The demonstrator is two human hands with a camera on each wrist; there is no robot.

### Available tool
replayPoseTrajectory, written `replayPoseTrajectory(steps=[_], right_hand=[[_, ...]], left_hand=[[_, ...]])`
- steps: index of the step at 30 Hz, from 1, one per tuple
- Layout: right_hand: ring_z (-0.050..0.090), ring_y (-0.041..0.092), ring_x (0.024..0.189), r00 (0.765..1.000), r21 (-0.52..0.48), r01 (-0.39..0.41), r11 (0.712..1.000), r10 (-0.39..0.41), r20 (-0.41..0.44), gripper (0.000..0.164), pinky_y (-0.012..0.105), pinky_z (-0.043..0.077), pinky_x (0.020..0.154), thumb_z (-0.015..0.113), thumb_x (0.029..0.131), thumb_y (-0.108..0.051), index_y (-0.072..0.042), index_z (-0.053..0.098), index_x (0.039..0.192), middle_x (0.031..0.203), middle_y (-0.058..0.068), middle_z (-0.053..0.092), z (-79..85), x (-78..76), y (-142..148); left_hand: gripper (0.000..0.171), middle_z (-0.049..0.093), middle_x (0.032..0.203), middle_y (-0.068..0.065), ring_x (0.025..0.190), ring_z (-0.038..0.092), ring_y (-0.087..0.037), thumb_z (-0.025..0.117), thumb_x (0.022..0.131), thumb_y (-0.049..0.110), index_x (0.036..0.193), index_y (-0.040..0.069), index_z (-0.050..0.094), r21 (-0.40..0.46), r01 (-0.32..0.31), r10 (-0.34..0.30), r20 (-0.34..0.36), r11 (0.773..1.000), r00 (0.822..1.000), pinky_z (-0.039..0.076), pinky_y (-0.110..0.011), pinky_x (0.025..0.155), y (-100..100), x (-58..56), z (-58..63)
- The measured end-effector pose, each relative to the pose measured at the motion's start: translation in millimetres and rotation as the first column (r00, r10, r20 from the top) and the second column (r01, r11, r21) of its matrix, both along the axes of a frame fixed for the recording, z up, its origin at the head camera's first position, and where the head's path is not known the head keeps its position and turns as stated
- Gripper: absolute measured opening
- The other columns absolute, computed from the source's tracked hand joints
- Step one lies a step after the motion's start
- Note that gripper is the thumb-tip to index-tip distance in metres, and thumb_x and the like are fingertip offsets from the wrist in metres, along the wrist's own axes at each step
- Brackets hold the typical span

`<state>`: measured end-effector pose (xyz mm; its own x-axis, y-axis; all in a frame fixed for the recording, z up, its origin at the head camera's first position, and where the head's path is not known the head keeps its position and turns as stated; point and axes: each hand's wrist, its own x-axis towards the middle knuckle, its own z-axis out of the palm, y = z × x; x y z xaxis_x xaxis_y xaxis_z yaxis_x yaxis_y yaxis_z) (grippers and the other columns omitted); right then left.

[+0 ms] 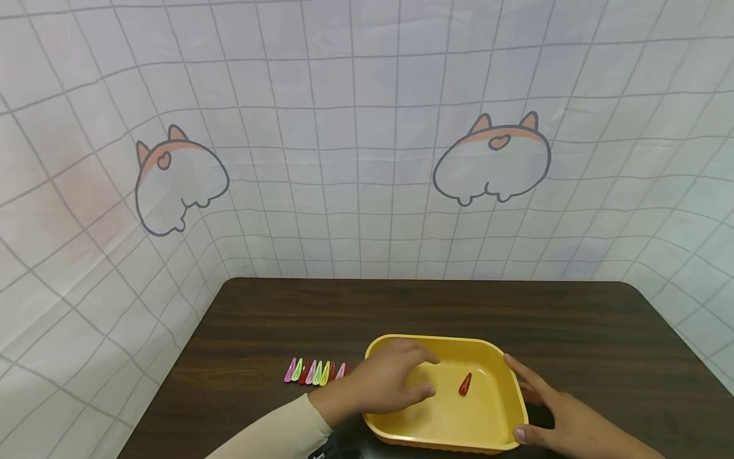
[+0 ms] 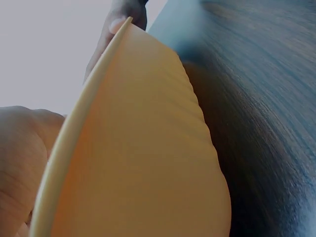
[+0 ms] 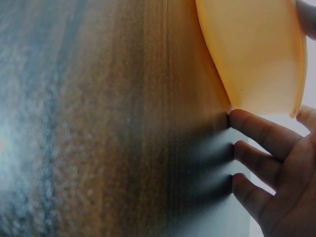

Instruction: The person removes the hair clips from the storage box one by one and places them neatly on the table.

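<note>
A yellow plastic basin stands on the dark table, with one red hair clip lying on its floor. My left hand reaches over the basin's left rim, its thumb and fingers apart above the inside. Nothing shows between them. At the basin's right side, my right hand touches the rim with spread thumb and index finger. In the right wrist view, the other fingers extend down to the tabletop beside the basin. Left of the basin lies a row of several hair clips in pink, green, red and yellow; my left hand partly hides its right end.
The dark wood-grain table extends around the basin. A white gridded cloth with cartoon animal prints hangs behind and at both sides. Some black object shows partly under the left forearm at the bottom edge.
</note>
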<state>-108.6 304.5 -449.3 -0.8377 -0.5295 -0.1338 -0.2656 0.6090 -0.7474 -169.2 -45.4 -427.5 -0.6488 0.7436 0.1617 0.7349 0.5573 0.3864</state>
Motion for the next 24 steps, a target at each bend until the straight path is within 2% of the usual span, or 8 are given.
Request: replayPoseTrajectory(steps=[9, 19, 24], right_hand=[[0.060, 0.027, 0.122, 1.000, 0.022, -0.006, 1.000, 0.007, -0.027, 0.097, 0.067, 0.053, 0.078, 0.069, 0.099, -0.024, -0.029, -0.001, 0.166, 0.145, 0.024, 0.054, -0.4, -1.1, 1.2], [0.061, 0.022, 0.121, 0.998, 0.035, -0.027, 0.999, 0.029, -0.047, 0.097, 0.058, 0.056, 0.078, 0.068, 0.100, -0.023, -0.028, -0.004, 0.166, 0.144, 0.021, 0.055, -0.9, -1.3, 1.7], [0.060, 0.022, 0.122, 0.997, 0.043, -0.027, 0.999, 0.030, -0.068, 0.097, 0.056, 0.056, 0.079, 0.069, 0.100, -0.023, -0.027, -0.003, 0.166, 0.144, 0.020, 0.056, -0.6, -1.5, 1.8]], left_hand=[[0.042, 0.061, 0.134, 0.009, 0.133, 0.049, -0.013, 0.064, 0.101, 0.041, 0.138, 0.020, 0.063, -0.021, 0.025, -0.024, 0.004, 0.999, 1.000, 0.040, -0.031, 0.110, 16.2, -3.1, -1.7], [0.043, 0.060, 0.135, 0.011, 0.133, 0.049, -0.011, 0.063, 0.101, 0.044, 0.138, 0.023, 0.064, -0.060, 0.020, -0.019, 0.013, 0.998, 1.000, 0.039, -0.030, 0.111, 31.3, -4.1, -4.7], [0.042, 0.060, 0.134, 0.012, 0.132, 0.050, -0.011, 0.065, 0.100, 0.044, 0.137, 0.024, 0.064, -0.074, 0.014, -0.015, -0.010, 0.997, 1.000, 0.040, -0.030, 0.110, 41.0, -5.8, -8.1]])
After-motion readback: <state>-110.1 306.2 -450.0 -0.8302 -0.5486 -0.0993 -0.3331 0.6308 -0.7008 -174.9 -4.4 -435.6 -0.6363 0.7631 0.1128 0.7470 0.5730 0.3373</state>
